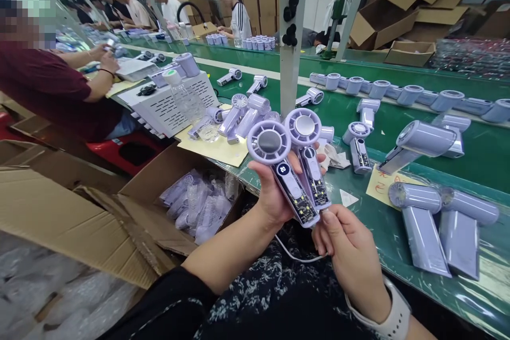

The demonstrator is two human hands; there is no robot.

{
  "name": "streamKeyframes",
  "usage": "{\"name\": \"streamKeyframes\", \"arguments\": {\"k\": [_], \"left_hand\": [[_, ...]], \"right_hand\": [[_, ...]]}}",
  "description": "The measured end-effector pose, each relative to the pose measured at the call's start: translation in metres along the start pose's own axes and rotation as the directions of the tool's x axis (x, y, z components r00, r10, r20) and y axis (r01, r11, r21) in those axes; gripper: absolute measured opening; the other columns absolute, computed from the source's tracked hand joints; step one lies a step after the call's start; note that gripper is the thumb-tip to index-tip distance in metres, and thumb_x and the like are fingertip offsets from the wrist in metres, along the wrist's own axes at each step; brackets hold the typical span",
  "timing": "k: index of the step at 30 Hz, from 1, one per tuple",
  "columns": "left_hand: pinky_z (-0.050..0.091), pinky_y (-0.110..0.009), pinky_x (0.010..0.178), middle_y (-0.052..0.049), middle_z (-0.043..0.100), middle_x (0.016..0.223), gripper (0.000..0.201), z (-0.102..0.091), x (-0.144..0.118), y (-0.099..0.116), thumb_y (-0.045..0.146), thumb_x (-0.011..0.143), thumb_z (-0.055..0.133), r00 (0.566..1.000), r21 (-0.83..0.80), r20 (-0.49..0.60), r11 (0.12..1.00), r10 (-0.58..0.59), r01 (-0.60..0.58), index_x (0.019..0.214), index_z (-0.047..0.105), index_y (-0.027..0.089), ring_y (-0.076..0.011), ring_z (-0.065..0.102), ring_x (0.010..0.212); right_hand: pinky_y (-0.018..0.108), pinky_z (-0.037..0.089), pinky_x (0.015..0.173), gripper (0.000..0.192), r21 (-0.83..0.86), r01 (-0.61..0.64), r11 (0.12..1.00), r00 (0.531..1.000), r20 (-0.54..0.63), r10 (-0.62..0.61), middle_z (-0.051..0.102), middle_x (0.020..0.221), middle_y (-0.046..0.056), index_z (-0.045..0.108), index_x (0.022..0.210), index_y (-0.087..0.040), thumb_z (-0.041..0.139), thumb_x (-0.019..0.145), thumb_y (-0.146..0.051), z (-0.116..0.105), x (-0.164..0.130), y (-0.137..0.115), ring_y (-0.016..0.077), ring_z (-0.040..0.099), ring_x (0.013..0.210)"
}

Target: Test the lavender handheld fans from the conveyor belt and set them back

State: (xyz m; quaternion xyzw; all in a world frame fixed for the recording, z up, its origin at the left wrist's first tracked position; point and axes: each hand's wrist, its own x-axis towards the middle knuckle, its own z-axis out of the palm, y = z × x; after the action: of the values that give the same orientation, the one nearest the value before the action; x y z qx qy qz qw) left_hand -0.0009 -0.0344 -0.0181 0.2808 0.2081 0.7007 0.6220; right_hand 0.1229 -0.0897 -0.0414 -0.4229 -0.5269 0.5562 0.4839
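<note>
Left hand (274, 196) grips two lilac fans (294, 186); right hand (347, 239) pinches white cable (297, 259) by their lower ends

OK so two handheld fans (294, 191) sit side by side in the left hand (273, 196), with the right hand (350, 239) just below at their bottom ends. Down to the left there's an open carton (139, 212) with bagged fans (203, 204) in it, and a case (159, 112) sits behind that. More fans (426, 239) lie on the bench (384, 234) over to the right. Further back, a row of fans (380, 89) runs along the far side, cartons (382, 26) piled up beyond it.
</note>
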Motion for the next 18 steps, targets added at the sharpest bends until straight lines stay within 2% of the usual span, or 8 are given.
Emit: {"name": "streamKeyframes", "arguments": {"k": [3,5,8,12,14,16,18], "left_hand": [[0.064,-0.049,0.087,-0.008,0.074,0.113,0.074,0.001,-0.004,-0.004,0.097,0.060,0.062,0.996,0.042,0.008,0.995,0.089,-0.090,0.066,0.061,0.022,-0.0365,0.070,0.113],[0.065,-0.050,0.085,-0.009,0.074,0.112,0.074,0.001,-0.004,-0.005,0.096,0.059,0.063,0.993,0.054,0.042,0.992,0.109,-0.111,0.066,0.063,0.022,-0.0376,0.070,0.112],[0.065,-0.050,0.083,-0.010,0.074,0.109,0.076,0.000,-0.001,-0.005,0.098,0.059,0.061,0.992,0.058,0.095,0.994,0.089,-0.094,0.063,0.062,0.022,-0.0383,0.071,0.111],[0.065,-0.049,0.083,-0.010,0.074,0.109,0.076,-0.002,-0.001,-0.012,0.098,0.061,0.060,0.993,0.067,0.047,0.991,0.111,-0.114,0.065,0.062,0.022,-0.0368,0.072,0.106],[0.064,-0.048,0.082,-0.010,0.075,0.106,0.075,-0.004,-0.003,-0.016,0.096,0.062,0.061,0.991,0.074,0.059,0.989,0.124,-0.128,0.068,0.064,0.022,-0.0367,0.072,0.106],[0.064,-0.048,0.083,-0.010,0.075,0.105,0.074,-0.008,-0.002,-0.017,0.095,0.062,0.062,0.992,0.073,0.076,0.992,0.101,-0.106,0.070,0.064,0.022,-0.0361,0.072,0.107],[0.063,-0.048,0.087,-0.010,0.074,0.108,0.075,-0.012,0.001,-0.014,0.096,0.064,0.060,0.996,0.067,0.060,0.995,0.068,-0.072,0.074,0.064,0.022,-0.0353,0.071,0.111]], "right_hand": [[0.021,0.041,0.042,0.046,0.277,-0.062,0.959,0.996,-0.049,0.079,0.039,0.044,-0.009,0.051,0.068,-0.022,0.062,0.100,-0.052,0.005,-0.002,0.006,0.0086,0.038,0.038],[0.020,0.041,0.042,0.045,0.324,-0.072,0.943,0.995,-0.040,0.090,0.039,0.043,-0.010,0.052,0.068,-0.022,0.065,0.099,-0.051,0.004,-0.003,0.007,0.0075,0.037,0.037],[0.022,0.045,0.044,0.046,0.227,-0.070,0.971,0.997,-0.001,0.072,0.043,0.044,-0.008,0.054,0.068,-0.021,0.064,0.099,-0.053,-0.001,-0.002,0.006,0.0090,0.045,0.038],[0.024,0.046,0.046,0.049,0.127,-0.036,0.991,0.995,-0.087,0.048,0.045,0.045,-0.007,0.051,0.066,-0.022,0.058,0.102,-0.056,0.000,-0.002,0.007,0.0107,0.047,0.041],[0.025,0.046,0.048,0.049,0.091,-0.032,0.995,0.995,-0.090,0.041,0.046,0.047,-0.006,0.051,0.066,-0.023,0.056,0.103,-0.055,-0.001,-0.001,0.007,0.0120,0.048,0.043],[0.027,0.049,0.055,0.046,-0.030,-0.013,0.999,1.000,-0.001,0.013,0.057,0.055,-0.002,0.057,0.069,-0.022,0.054,0.104,-0.053,-0.010,0.001,0.003,0.0146,0.056,0.053],[0.032,0.053,0.068,0.042,-0.195,0.065,0.979,0.992,0.115,-0.043,0.067,0.073,0.004,0.063,0.074,-0.022,0.053,0.104,-0.050,-0.025,0.005,-0.006,0.0191,0.064,0.071]]}}
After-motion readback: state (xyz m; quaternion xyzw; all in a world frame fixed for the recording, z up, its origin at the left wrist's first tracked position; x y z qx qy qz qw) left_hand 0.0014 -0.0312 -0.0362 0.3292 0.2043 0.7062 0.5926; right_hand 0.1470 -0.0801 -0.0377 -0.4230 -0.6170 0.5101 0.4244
